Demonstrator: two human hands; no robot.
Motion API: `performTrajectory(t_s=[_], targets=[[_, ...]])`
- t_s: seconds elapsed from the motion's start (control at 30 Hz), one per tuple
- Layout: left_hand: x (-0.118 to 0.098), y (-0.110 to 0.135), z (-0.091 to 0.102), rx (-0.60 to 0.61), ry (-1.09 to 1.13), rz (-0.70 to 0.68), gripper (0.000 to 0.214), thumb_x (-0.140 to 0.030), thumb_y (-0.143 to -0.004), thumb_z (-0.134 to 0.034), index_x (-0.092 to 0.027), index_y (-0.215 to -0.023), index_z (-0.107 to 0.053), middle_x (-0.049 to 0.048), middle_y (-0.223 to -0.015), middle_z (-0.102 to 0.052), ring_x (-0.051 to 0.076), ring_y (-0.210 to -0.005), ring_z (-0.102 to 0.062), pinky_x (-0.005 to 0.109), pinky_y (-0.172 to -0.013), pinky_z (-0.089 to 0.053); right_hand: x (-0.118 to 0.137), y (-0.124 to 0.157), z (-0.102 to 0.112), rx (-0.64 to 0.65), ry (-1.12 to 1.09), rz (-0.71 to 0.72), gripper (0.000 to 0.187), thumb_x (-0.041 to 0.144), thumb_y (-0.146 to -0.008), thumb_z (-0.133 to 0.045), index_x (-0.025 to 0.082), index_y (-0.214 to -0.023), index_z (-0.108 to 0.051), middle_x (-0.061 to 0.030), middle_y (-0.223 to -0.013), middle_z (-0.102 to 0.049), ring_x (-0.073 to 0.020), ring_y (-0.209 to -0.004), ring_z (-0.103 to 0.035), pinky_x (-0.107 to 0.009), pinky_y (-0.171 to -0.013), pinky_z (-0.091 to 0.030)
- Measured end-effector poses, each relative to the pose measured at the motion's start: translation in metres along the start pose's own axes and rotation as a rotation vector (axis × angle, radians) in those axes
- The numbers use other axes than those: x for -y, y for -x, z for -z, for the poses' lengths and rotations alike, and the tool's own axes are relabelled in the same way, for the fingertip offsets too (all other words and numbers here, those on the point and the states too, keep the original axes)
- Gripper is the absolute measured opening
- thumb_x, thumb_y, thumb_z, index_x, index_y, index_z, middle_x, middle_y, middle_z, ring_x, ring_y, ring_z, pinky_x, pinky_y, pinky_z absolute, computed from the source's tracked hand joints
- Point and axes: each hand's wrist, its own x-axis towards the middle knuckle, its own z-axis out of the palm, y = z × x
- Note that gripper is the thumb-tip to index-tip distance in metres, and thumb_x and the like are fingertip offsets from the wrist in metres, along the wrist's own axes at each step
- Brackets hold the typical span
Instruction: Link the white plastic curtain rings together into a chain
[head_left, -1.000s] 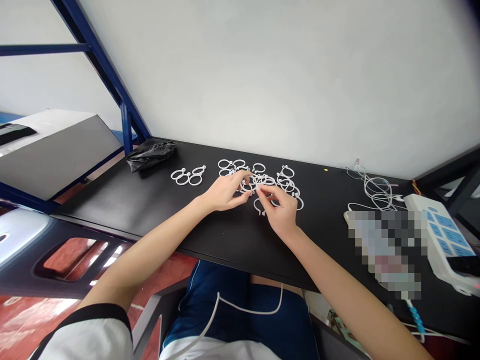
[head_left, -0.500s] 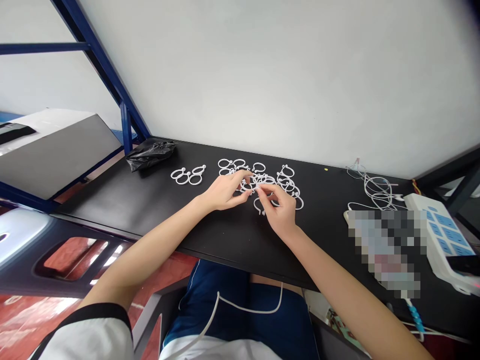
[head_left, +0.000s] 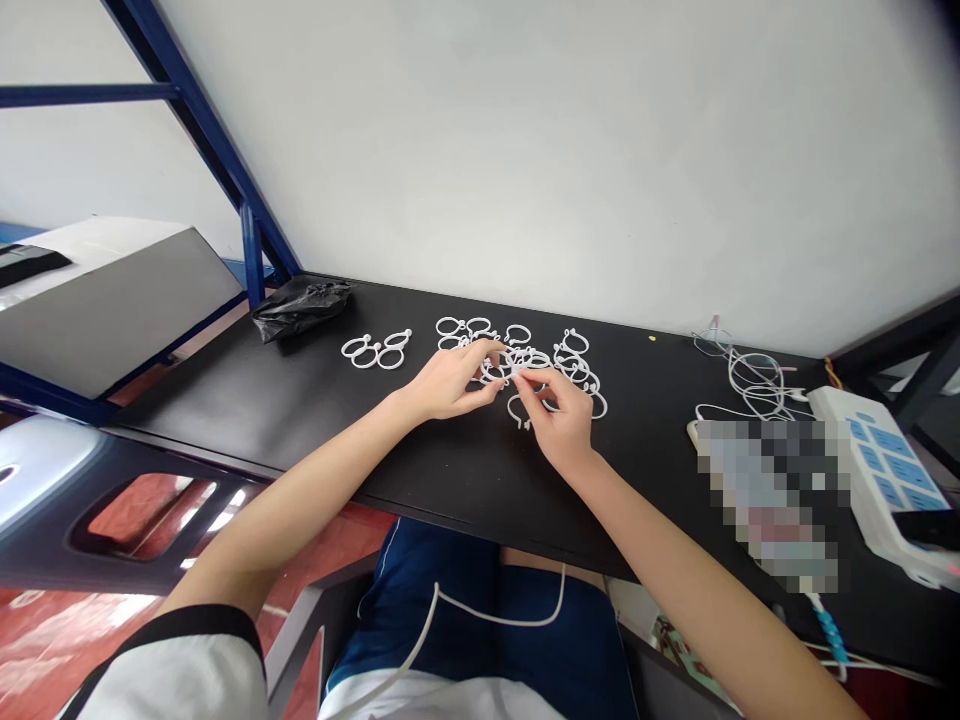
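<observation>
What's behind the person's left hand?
White rings show beyond the left hand, on the black tabletop. Whatever lies directly behind it is covered, so I can't tell how many more are there.

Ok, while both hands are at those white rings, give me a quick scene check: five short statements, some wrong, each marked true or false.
1. The left hand and right hand meet at the main ring pile. True.
2. The black plastic bag lies beside the power strip. False: it is at the other end of the desk, near the blue frame.
3. A small ring cluster lies apart from the main pile. True.
4. The power strip's socket panels are red. False: they are blue.
5. The shorts are dark blue. True.
</observation>
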Motion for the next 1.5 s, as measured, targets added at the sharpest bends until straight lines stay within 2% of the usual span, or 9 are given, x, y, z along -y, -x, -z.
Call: performTrajectory(t_s=[0.77,0.87,1.03,1.17,1.27,1.5], targets=[[-0.001,0.001,-0.001,-0.008,0.018,-0.006,0.043,-0.043,-0.094,-0.045,-0.016,-0.127,-0.047,0.0080,-0.107,-0.069,0.016,-0.077,-0.067,0.028,-0.069,-0.051,0.001,0.000,-0.001,0.023,-0.013,-0.038,0.007,0.025,-0.091,-0.062,0.023,-0.094,-0.068,-0.0024,-0.084,-0.072,-0.0157,-0.074,-0.069,-0.027,-0.060,-0.058],[0.001,0.001,-0.001,-0.014,0.041,-0.007,0.042,-0.041,-0.092,-0.049,-0.017,-0.127,-0.047,0.0075,-0.106,-0.069,0.016,-0.076,-0.066,0.029,-0.069,-0.052,0.000,0.000,-0.001,0.023,-0.042,-0.080,0.007,0.027,-0.090,-0.063,0.023,-0.093,-0.069,-0.0027,-0.083,-0.072,-0.0163,-0.074,-0.069,-0.028,-0.060,-0.058],[-0.002,-0.002,-0.002,-0.064,0.303,0.045,0.039,-0.039,-0.086,-0.062,-0.018,-0.115,-0.049,0.0052,-0.096,-0.066,0.014,-0.073,-0.060,0.025,-0.065,-0.051,-0.001,-0.002,-0.001,0.050,-0.261,-0.269,0.009,0.031,-0.085,-0.069,0.023,-0.088,-0.072,-0.0030,-0.085,-0.072,-0.0163,-0.074,-0.068,-0.027,-0.057,-0.059],[-0.010,-0.005,-0.004,-0.001,0.536,0.151,0.034,-0.043,-0.086,-0.065,-0.018,-0.106,-0.051,-0.0012,-0.078,-0.059,0.010,-0.064,-0.054,0.022,-0.061,-0.047,0.001,-0.006,0.001,0.069,-0.400,-0.374,0.014,0.035,-0.077,-0.077,0.023,-0.083,-0.074,-0.0032,-0.084,-0.072,-0.0155,-0.067,-0.067,-0.027,-0.053,-0.059],[-0.013,-0.005,-0.005,0.002,0.605,0.192,0.031,-0.043,-0.088,-0.064,-0.018,-0.102,-0.052,-0.0037,-0.071,-0.055,0.009,-0.060,-0.049,0.021,-0.058,-0.042,0.003,-0.011,0.003,0.070,-0.448,-0.405,0.016,0.037,-0.073,-0.080,0.023,-0.079,-0.076,-0.0027,-0.080,-0.072,-0.0146,-0.059,-0.065,-0.029,-0.049,-0.057],[-0.016,-0.006,-0.006,0.019,0.730,0.243,0.030,-0.043,-0.091,-0.060,-0.018,-0.104,-0.049,-0.0082,-0.062,-0.046,0.007,-0.052,-0.042,0.020,-0.053,-0.036,0.005,-0.017,0.007,0.072,-0.528,-0.514,0.019,0.036,-0.068,-0.082,0.023,-0.081,-0.079,-0.0038,-0.077,-0.075,-0.0154,-0.057,-0.067,-0.029,-0.050,-0.058]])
